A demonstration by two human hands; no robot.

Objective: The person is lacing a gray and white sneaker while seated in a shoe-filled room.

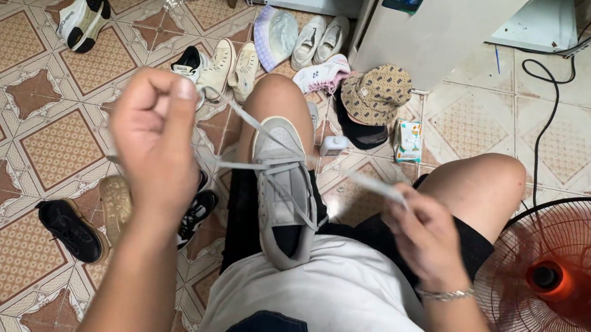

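Sneaker (282,191): grey, lying along the left thigh, toe pointing away from the body.
Left hand (155,138): raised left of the sneaker, pinching one lace end (239,114) taut.
Right hand (424,237): lower right of the sneaker, fingers closing on the other lace end (374,184).

Patterned tile floor (27,145), white cabinet (439,28), floor fan (571,271).

A grey low-top sneaker (282,188) with a cream sole lies along the person's left thigh, toe pointing away, opening toward the body; its pale lace (250,120) is pulled taut out to both sides
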